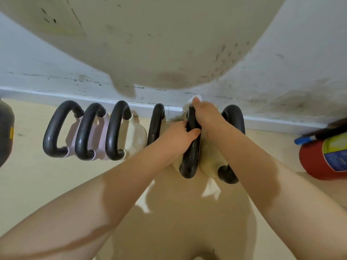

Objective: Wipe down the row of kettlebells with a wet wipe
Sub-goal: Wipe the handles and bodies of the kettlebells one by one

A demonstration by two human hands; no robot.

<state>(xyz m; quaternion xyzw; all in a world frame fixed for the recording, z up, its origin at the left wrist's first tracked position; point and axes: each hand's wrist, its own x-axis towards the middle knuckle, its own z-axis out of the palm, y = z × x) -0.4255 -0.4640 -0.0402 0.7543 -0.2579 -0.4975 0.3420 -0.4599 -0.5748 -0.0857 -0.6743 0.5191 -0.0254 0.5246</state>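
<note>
A row of several kettlebells with black handles stands on the floor against the wall. The three on the left have pink (74,136) and cream bodies. My left hand (178,136) grips the black handle of the fifth kettlebell (190,162), whose body is yellowish. My right hand (206,114) presses a white wet wipe (189,102) onto the far end of that same handle. One more kettlebell (232,115) stands just right of it, partly hidden by my right forearm.
A red fire extinguisher (319,158) lies on the floor at the right. A dark round object (5,132) sits at the left edge. A stained white baseboard (281,124) runs behind the row. The floor in front is pale yellow.
</note>
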